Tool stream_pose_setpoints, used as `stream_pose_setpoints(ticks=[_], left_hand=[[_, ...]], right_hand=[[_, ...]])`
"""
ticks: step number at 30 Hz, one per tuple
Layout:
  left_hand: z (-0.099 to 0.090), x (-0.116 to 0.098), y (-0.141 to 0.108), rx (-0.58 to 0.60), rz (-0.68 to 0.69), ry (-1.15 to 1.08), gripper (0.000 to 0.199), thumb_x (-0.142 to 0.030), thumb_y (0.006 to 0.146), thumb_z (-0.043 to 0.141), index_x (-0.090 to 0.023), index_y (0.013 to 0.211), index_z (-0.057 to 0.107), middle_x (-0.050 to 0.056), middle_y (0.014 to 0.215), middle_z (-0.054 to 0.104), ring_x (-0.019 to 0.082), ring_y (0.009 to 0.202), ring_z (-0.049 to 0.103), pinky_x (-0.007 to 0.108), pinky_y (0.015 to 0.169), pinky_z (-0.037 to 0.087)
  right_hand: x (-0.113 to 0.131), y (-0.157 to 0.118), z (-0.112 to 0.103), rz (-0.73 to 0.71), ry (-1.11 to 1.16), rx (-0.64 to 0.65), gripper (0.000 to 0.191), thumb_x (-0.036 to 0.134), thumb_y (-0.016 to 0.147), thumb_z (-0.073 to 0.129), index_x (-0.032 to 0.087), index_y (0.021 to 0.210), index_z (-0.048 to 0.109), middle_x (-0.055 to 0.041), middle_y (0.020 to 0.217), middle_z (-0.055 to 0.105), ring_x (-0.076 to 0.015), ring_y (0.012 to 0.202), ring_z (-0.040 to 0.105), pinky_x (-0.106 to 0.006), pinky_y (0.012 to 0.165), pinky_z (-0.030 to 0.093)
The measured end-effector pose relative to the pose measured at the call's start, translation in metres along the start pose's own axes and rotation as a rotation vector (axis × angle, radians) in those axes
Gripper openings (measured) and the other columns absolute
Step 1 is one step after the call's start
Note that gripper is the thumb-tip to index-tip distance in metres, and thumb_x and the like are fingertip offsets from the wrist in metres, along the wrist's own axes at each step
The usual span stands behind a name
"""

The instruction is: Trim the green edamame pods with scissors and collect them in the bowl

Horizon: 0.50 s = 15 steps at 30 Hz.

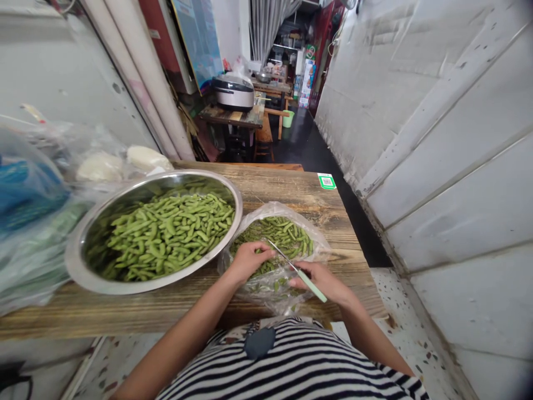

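Observation:
My right hand (322, 280) grips a cutting tool with a slim metal blade and a pale green handle (311, 285). From this angle I cannot tell whether it is a knife or scissors. Its blade points forward and left, with the tip close to my left hand (249, 260). The left thumb and fingers are pinched together, and what is between them is too small to make out. Both hands are over an open clear plastic bag (318, 236) of green soybean pods (280, 232). Left of it, a wide steel basin (237, 208) contains many more pods (175, 233).
The wooden table (266, 186) bears a green QR-code card (327, 181) at its far right corner. Plastic bags (31, 222) crowd the left side. A white wall (449, 139) runs along the right. Beyond stand a rice cooker (234, 94) on another table and a green bucket (287, 118).

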<state>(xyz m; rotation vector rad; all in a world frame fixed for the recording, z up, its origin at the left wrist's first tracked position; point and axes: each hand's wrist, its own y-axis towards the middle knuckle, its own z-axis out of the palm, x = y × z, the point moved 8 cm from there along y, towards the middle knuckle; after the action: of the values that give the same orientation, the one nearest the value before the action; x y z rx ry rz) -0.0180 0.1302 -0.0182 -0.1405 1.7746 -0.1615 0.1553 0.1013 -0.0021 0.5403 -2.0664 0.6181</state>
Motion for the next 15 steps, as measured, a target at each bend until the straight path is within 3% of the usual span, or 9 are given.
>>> stream_pose_setpoints(ticks=[7,15], left_hand=[[-0.014,0.002,-0.003,-0.101,0.022,-0.016,0.025,-0.042,0.062,0.070,-0.017,0.062,0.066,-0.004,0.047,0.053,0.013,0.051,0.048,0.023,0.051,0.034],[-0.011,-0.001,-0.007,-0.054,0.010,0.033,0.023,-0.038,0.062,0.071,-0.016,0.062,0.067,-0.003,0.055,0.058,0.011,0.053,0.046,0.022,0.052,0.033]], right_hand=[[0.005,0.001,-0.004,0.006,-0.024,-0.041,0.043,0.050,0.081,0.059,0.013,0.102,0.063,-0.0036,0.082,0.060,-0.0166,0.073,0.052,-0.025,0.068,0.042],[0.008,0.004,0.001,0.014,-0.018,-0.002,0.041,0.054,0.078,0.059,0.012,0.079,0.064,0.0022,0.065,0.049,-0.0110,0.060,0.042,-0.021,0.058,0.035]])
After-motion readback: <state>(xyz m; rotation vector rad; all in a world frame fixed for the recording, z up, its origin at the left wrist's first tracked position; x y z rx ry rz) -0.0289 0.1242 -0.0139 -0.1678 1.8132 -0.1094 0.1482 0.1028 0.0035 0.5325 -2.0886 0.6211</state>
